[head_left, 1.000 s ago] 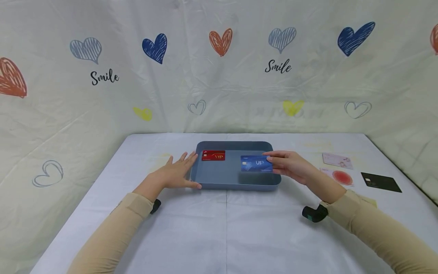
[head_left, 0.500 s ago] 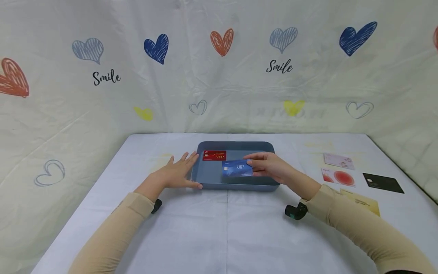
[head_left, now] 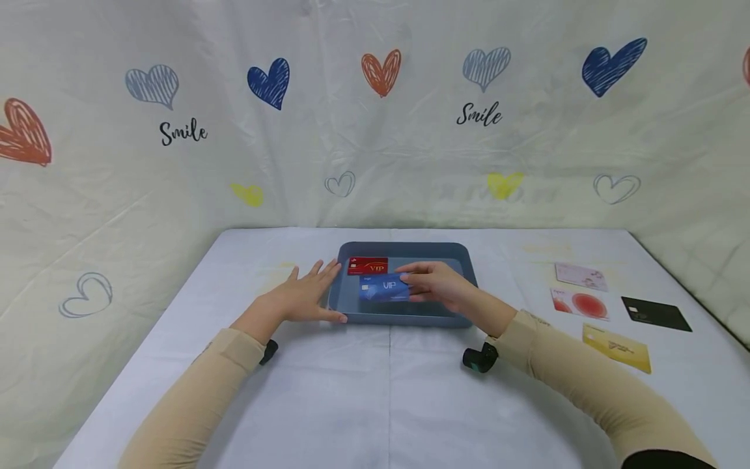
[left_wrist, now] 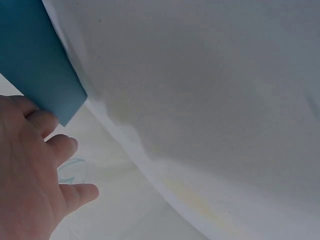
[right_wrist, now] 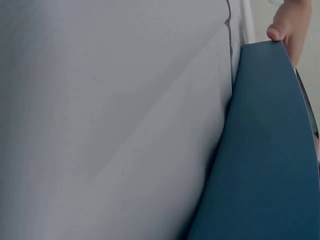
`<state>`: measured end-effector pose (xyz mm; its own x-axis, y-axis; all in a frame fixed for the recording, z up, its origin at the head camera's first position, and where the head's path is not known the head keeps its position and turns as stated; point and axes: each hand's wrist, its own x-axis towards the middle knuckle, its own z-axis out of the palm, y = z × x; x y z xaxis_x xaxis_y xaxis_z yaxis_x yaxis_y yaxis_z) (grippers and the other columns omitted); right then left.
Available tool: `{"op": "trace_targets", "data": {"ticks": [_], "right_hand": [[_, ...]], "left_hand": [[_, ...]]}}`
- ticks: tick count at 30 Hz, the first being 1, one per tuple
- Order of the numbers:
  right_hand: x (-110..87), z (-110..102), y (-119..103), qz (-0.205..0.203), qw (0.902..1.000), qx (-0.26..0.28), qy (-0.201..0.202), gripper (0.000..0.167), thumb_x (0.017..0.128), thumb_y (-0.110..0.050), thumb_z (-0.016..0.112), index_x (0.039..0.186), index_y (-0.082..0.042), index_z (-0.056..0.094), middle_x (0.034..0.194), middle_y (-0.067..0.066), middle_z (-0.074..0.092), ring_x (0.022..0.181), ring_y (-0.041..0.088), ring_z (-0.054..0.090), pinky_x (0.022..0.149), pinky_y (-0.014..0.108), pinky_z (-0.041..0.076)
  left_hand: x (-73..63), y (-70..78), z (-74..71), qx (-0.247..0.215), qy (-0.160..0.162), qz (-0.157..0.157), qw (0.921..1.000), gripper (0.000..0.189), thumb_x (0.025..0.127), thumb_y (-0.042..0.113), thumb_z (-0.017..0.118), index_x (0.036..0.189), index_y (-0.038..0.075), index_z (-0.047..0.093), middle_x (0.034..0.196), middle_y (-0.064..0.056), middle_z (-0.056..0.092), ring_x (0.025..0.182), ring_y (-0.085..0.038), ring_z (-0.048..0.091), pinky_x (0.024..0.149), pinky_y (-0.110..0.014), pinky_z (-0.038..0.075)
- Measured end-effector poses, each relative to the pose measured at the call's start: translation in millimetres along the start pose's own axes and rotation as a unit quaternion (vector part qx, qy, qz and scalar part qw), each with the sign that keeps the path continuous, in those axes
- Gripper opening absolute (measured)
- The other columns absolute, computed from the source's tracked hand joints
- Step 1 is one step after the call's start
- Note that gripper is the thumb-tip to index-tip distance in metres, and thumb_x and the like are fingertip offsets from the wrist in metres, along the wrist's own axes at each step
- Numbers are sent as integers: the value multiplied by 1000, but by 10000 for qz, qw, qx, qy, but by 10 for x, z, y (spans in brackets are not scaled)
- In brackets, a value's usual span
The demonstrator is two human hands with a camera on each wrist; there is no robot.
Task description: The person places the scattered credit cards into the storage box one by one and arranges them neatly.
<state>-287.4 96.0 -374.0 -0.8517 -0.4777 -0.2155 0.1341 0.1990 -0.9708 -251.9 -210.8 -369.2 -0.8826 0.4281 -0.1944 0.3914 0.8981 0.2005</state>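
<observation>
**A blue-grey rectangular tray with rounded corners (head_left: pixel 404 320) and a thin blue rectangular VIP card (head_left: pixel 381 288) pinched above its floor**

A whitish hanging cloth printed with red, blue and yellow hearts and the word "Smile" (head_left: pixel 410 143) fills the far side; before it spreads the counter under a white cloth (head_left: pixel 328 391), with the tray at its far middle; two arms in beige sleeves (head_left: pixel 193 391) come in from the near side, a small black device at each wrist.

The left hand (head_left: pixel 301 296) lies at the tray's left end, its fingers spread, fingertips touching the wall and the thumb at the near left corner; the right hand (head_left: pixel 436 283) reaches over the tray from the right, its fingers pinching the right end of the blue card; that card lies within the tray's outline, left of its middle, though whether it touches the floor cannot be told.

Just beyond the blue card, a red rectangular card with gold VIP lettering (head_left: pixel 367 266) lies inside the tray, far left; on the right of the counter are a gold card (head_left: pixel 616 347), nearest, a black card (head_left: pixel 656 314), farthest right, a pale card with a red disc (head_left: pixel 580 304), and a pale pink patterned card (head_left: pixel 581 276), farthest back.
</observation>
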Motion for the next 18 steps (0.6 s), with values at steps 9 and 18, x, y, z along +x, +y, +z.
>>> {"op": "trace_targets", "data": {"ticks": [9,18], "right_hand": [[114,159,13,452,9986,244,147,41,104,-14,63,141,2,58,109,10,64,83,18,63,75,28,61],[210,276,-58,691,9964,395,278,39,104,-13,63,141,-1,60,114,12,64,84,19,65,74,28,61]], "left_hand": [[17,-7,7,9,-12,-26,10000,120,85,72,68,165,7,8,172,-10,5,156,-40,1,115,-73,-2],[79,-88,69,179,-68,-67,9998,123,83,81,61,166,11,3,172,-7,1,156,-37,-1,116,-72,0]]}}
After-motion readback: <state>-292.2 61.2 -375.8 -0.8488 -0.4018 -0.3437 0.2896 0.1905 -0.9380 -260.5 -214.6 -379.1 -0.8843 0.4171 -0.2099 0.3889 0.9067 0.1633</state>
